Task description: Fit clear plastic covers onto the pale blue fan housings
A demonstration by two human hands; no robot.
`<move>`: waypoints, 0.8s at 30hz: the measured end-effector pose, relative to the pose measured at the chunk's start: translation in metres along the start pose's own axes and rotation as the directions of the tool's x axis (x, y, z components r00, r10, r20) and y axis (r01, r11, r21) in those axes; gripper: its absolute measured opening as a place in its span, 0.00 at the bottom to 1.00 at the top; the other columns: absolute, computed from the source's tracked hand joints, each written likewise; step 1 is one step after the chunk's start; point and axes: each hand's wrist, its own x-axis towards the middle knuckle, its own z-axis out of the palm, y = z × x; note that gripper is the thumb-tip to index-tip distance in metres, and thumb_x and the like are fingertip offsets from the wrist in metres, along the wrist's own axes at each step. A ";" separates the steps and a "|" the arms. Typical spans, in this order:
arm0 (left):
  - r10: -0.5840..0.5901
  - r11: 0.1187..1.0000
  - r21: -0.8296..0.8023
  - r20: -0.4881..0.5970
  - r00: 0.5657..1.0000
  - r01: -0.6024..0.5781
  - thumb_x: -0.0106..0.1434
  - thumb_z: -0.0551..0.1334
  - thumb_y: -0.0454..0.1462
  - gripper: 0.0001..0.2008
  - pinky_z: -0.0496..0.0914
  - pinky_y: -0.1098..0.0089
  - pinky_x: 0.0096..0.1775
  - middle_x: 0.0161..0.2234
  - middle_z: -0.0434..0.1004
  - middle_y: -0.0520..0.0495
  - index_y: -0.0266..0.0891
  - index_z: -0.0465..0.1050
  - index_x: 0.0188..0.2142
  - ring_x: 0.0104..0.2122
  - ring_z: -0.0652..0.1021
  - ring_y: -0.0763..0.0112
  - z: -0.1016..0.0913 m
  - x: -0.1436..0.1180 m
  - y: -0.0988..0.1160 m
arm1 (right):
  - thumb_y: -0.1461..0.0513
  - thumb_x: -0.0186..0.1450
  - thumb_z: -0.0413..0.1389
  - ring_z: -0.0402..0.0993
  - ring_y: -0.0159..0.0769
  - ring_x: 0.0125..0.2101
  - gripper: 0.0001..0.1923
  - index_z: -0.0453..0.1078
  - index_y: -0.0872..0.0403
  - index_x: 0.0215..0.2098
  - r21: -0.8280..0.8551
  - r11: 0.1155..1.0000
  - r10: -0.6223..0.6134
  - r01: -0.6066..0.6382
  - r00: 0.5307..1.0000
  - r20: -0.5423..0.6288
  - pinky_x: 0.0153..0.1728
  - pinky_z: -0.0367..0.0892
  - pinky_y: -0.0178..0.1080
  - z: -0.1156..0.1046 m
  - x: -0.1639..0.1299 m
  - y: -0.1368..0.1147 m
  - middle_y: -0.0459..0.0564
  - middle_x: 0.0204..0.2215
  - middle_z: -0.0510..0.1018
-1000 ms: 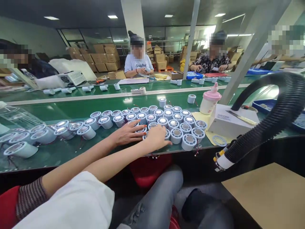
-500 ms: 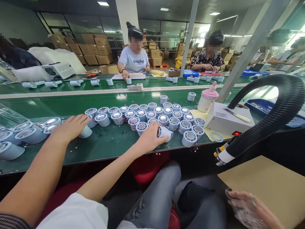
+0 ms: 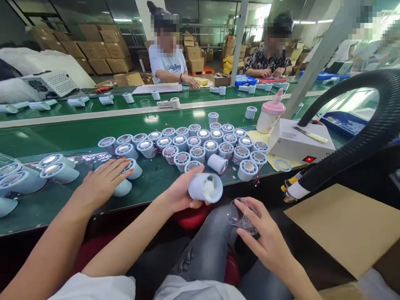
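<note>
My left hand (image 3: pixel 183 189) is closed around a pale blue-white cylindrical housing (image 3: pixel 195 187), held off the bench edge with its open end towards me; something white shows inside. Lower and to the right, my right hand (image 3: pixel 265 233) grips a clear plastic cup-shaped part (image 3: pixel 245 221) between thumb and fingers, above my lap. The two parts are apart. Behind them, many similar housings (image 3: pixel 211 148) stand in a cluster on the green bench, round vented ends up. One housing (image 3: pixel 218 163) lies on its side at the near edge of the cluster.
At left, a co-worker's hand (image 3: pixel 104 181) reaches over more housings. A grey box (image 3: pixel 301 141) with a red switch, a black hose (image 3: pixel 353 146) and a pink-lidded bottle (image 3: pixel 271 112) stand right. Cardboard (image 3: pixel 346 227) lies low right. Two people work across the belt.
My left hand has lifted a housing off the bench and turned its open end towards me. My right hand has come up and left with the clear part. The co-worker's hand has moved right.
</note>
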 end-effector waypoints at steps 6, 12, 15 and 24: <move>-0.032 0.993 -0.076 0.545 0.838 0.087 0.63 0.57 0.43 0.13 0.68 0.70 0.28 0.26 0.72 0.51 0.38 0.75 0.35 0.24 0.70 0.73 0.039 -0.012 -0.006 | 0.68 0.64 0.54 0.69 0.60 0.50 0.23 0.70 0.48 0.57 -0.508 0.858 -0.096 0.071 0.995 -0.023 0.43 0.73 0.59 -0.011 0.006 -0.027 0.64 0.57 0.65; 0.253 0.918 0.187 0.404 0.879 -0.350 0.64 0.59 0.40 0.09 0.67 0.66 0.44 0.40 0.71 0.47 0.41 0.76 0.41 0.40 0.73 0.66 0.055 -0.016 -0.010 | 0.69 0.61 0.56 0.71 0.52 0.50 0.08 0.74 0.52 0.35 -0.302 0.944 0.161 -0.129 0.983 0.084 0.42 0.75 0.51 -0.024 -0.002 -0.020 0.58 0.54 0.68; 0.325 0.922 0.104 0.318 0.891 -0.374 0.61 0.65 0.41 0.13 0.68 0.67 0.45 0.41 0.71 0.47 0.41 0.74 0.44 0.40 0.73 0.67 0.060 -0.020 -0.017 | 0.67 0.61 0.59 0.71 0.49 0.50 0.04 0.71 0.51 0.29 -0.128 0.968 0.235 -0.217 0.960 0.150 0.46 0.73 0.49 -0.029 -0.005 -0.021 0.54 0.53 0.68; 0.443 0.893 -0.057 0.284 0.850 -0.446 0.44 0.76 0.48 0.33 0.66 0.55 0.56 0.50 0.65 0.42 0.48 0.75 0.51 0.52 0.70 0.56 0.070 -0.018 -0.053 | 0.59 0.65 0.58 0.73 0.41 0.43 0.11 0.74 0.52 0.25 0.409 0.795 0.456 -0.448 0.886 0.085 0.36 0.72 0.36 -0.029 -0.009 -0.025 0.52 0.42 0.73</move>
